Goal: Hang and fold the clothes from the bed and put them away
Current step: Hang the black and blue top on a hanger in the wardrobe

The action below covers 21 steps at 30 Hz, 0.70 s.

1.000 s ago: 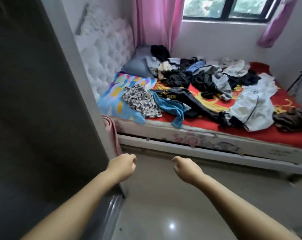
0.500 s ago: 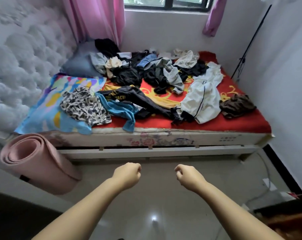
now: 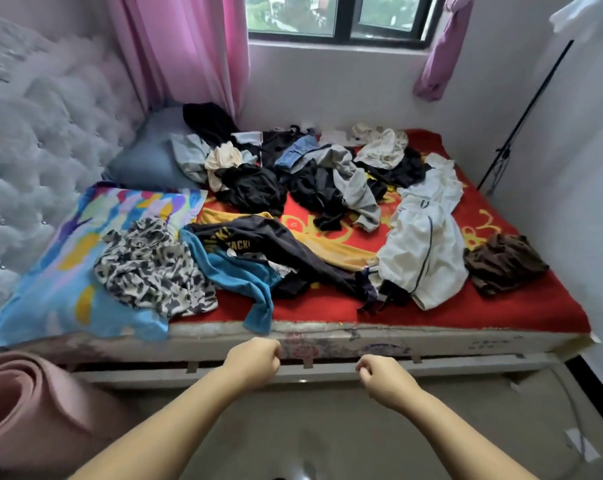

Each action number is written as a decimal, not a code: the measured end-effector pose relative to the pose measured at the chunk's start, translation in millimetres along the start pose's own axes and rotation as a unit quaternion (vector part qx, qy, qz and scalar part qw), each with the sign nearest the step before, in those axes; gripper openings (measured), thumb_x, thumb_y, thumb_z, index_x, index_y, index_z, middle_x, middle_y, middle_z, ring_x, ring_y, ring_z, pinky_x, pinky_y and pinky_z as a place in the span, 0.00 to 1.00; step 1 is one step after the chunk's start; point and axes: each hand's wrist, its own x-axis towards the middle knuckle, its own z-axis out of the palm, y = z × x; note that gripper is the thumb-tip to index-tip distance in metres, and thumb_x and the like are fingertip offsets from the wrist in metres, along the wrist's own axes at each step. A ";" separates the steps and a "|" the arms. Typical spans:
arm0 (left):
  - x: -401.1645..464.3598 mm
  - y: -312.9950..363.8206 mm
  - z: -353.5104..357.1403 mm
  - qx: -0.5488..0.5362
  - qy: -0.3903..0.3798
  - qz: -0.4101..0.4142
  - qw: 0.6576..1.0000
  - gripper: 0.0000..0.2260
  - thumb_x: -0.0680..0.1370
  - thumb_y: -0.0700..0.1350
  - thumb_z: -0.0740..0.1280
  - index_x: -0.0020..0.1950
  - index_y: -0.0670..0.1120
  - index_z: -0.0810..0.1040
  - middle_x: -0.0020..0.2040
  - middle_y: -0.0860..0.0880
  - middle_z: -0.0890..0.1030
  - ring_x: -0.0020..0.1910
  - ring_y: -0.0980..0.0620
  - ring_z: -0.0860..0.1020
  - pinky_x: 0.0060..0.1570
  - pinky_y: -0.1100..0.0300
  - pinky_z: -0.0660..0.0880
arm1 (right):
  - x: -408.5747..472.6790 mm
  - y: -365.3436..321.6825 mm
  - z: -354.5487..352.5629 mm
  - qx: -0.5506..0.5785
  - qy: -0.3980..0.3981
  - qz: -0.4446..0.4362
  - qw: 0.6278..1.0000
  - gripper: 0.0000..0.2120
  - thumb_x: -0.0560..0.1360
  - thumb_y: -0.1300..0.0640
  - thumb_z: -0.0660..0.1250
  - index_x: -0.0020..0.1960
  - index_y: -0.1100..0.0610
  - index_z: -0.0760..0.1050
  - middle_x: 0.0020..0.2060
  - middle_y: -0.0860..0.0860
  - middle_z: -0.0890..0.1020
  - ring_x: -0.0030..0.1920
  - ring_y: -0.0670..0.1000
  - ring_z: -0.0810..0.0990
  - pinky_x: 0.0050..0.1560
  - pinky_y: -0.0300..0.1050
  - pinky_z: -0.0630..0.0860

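Left hand (image 3: 253, 362), right hand (image 3: 383, 379): both fisted, empty, short of bed (image 3: 327, 336). Start with nearest blue garment (image 3: 244, 275); lift single piece clear.

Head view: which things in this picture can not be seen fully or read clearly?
- Yellow print on the dark crumpled garment: folds hide most letters.
- Rolled pink foam mat: cut off by the left edge.
- Grey pillow: partly under heaped clothes.
- Curled left hand and right hand: palms face away, though nothing shows in them.
- Thin black pole: top blurred, purpose unclear.
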 end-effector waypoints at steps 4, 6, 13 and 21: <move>46.8 -32.6 -33.0 -0.005 0.000 -0.026 1.000 0.12 0.78 0.45 0.57 0.56 0.49 0.77 0.56 0.49 0.80 0.53 0.47 0.77 0.46 0.56 0.73 | 59.0 -44.3 -17.5 0.008 -0.008 -0.020 1.000 0.13 0.78 0.58 0.54 0.53 0.54 0.77 0.48 0.51 0.83 0.46 0.52 0.81 0.48 0.48 0.78; 65.7 -46.8 -39.3 -0.015 -0.009 -0.041 0.999 0.13 0.78 0.45 0.57 0.57 0.49 0.77 0.56 0.49 0.80 0.54 0.47 0.77 0.49 0.56 0.74 | 86.7 -62.3 -19.7 0.007 -0.029 -0.034 0.999 0.13 0.78 0.58 0.54 0.52 0.55 0.76 0.46 0.52 0.83 0.45 0.53 0.81 0.47 0.49 0.78; 129.7 -110.6 -62.1 -0.068 -0.002 -0.114 0.991 0.13 0.78 0.45 0.57 0.57 0.51 0.77 0.57 0.50 0.80 0.54 0.48 0.78 0.51 0.56 0.75 | 203.9 -126.4 -36.7 -0.020 -0.067 -0.091 0.993 0.14 0.77 0.56 0.55 0.55 0.52 0.78 0.50 0.49 0.83 0.50 0.51 0.81 0.49 0.45 0.77; 221.7 -177.6 -79.3 -0.115 -0.038 -0.196 0.973 0.15 0.78 0.43 0.55 0.57 0.50 0.78 0.56 0.51 0.80 0.50 0.50 0.77 0.45 0.57 0.74 | 352.8 -164.4 -63.9 -0.079 -0.114 -0.124 0.982 0.12 0.77 0.57 0.55 0.51 0.54 0.78 0.46 0.51 0.83 0.46 0.53 0.82 0.48 0.47 0.78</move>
